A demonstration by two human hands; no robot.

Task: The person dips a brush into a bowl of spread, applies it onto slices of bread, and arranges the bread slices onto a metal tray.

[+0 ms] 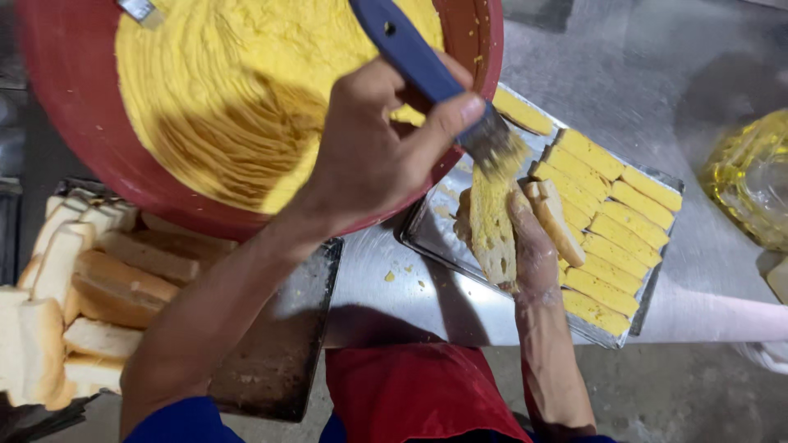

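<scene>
My left hand (369, 156) grips the blue handle of a brush (406, 45). Its bristles (497, 148), loaded with yellow spread, touch the top of a bread slice (491, 230). My right hand (533, 254) holds that slice upright over the near corner of a metal tray (431, 230); the slice's face is coated yellow. Rows of yellow-coated slices (603, 213) lie on the tray to the right. Behind my left hand stands a big red bowl (74, 123) full of thick yellow spread (238, 82).
Plain bread slices (90, 287) are piled on a dark tray (279, 344) at the left. A clear container of yellow liquid (751, 176) stands at the right edge. A metal utensil (139, 10) sticks into the bowl. Everything rests on a steel counter (386, 287).
</scene>
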